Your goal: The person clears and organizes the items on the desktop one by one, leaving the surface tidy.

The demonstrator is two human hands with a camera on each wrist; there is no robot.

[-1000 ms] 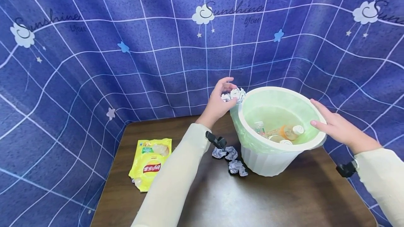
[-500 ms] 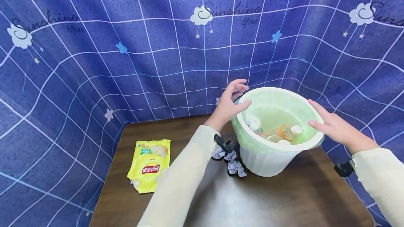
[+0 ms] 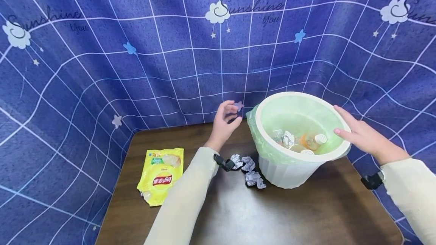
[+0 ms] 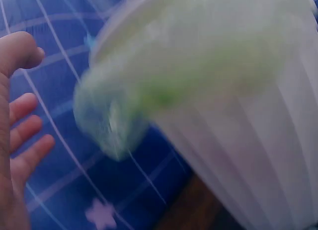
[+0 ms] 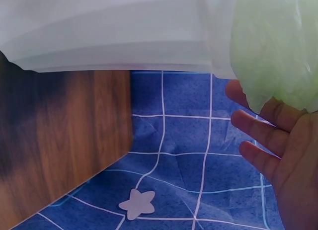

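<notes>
My left hand (image 3: 223,126) is in the air left of the trash can (image 3: 284,175), holding nothing, with its fingers loosely bent. In the left wrist view its fingers (image 4: 31,125) are apart from the blurred can. My right hand (image 3: 362,137) grips the can's right rim, thumb over the edge and the other fingers along the outside. A green liner bag (image 5: 278,46) hangs over that rim. Inside the can, a crumpled paper ball (image 3: 288,138) lies beside an orange-labelled plastic bottle (image 3: 310,141). Several more crumpled paper balls (image 3: 253,179) lie on the table at its left foot.
A yellow chip bag (image 3: 162,169) lies flat on the left of the brown wooden table (image 3: 235,214). A blue grid-patterned curtain (image 3: 177,67) hangs behind the table and along its sides.
My left hand has let go of the crumpled paper ball over the can, and the ball has dropped inside. The hand has then drawn back left. My right hand stays at the rim.
</notes>
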